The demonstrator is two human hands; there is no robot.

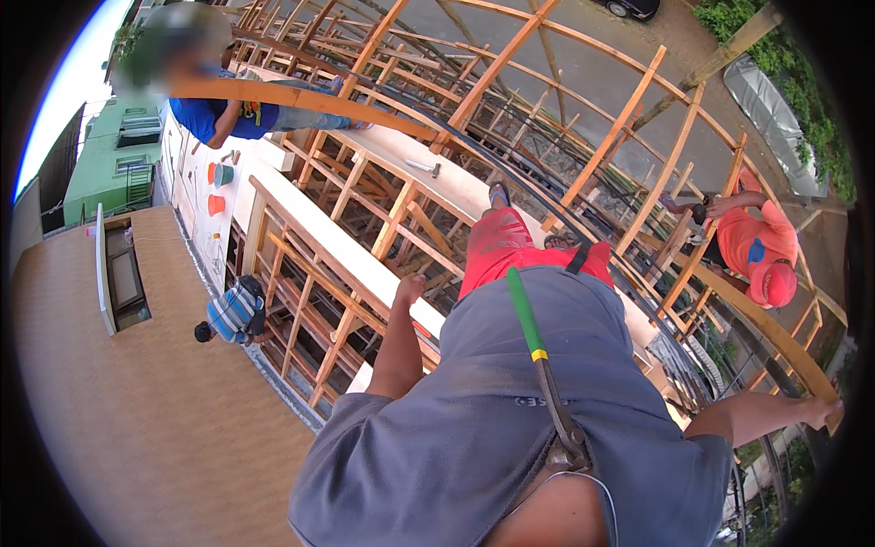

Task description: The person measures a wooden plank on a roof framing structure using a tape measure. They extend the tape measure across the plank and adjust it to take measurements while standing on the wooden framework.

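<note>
My right hand [818,412] is stretched out to the right and closed round the near end of a wooden rail [775,333]. To the left, my left hand [410,288] hangs with curled fingers beside a long pale board [319,237]; whether anything is inside the fingers is hidden. A long-handled metal tool with a green grip and a yellow band [524,314] lies along the front of my grey shirt, its metal end at the collar. Neither hand touches it. My sandalled feet stand on a narrow plank walkway [465,190].
A hammer [423,168] lies on the walkway. Timber framing [401,214] with open gaps runs along both sides. One person in blue [205,118] stands ahead, another in striped clothing [235,314] is at left, and one in orange [756,237] at right. Buckets [219,175] sit far left.
</note>
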